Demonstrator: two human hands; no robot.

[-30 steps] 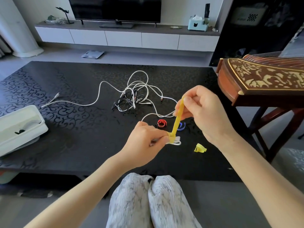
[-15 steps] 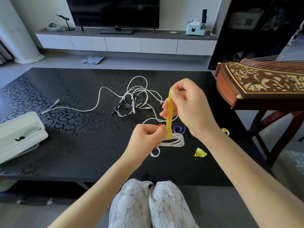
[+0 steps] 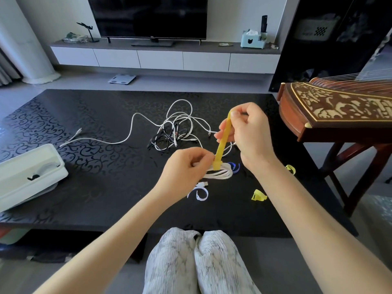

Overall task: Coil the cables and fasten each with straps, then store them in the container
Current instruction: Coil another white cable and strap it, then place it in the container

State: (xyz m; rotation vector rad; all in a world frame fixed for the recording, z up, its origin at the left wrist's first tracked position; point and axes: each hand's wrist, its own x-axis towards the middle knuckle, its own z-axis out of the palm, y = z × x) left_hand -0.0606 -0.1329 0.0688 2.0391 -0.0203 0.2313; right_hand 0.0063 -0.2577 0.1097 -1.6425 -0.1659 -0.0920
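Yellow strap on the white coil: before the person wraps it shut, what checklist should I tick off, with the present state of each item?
1. Left hand grips the white coil, loops bunched together: ok.
2. Right hand pinches the free end of the yellow strap, pulled up taut: ok.
3. Strap's lower end sits round the coil: ok.
4. Strap threaded through its own slot: cannot tell.
5. Strap fastened: not ok, its tail is free and not yet wrapped.
6. Container at the table's left edge ready to take the coil: cannot tell.
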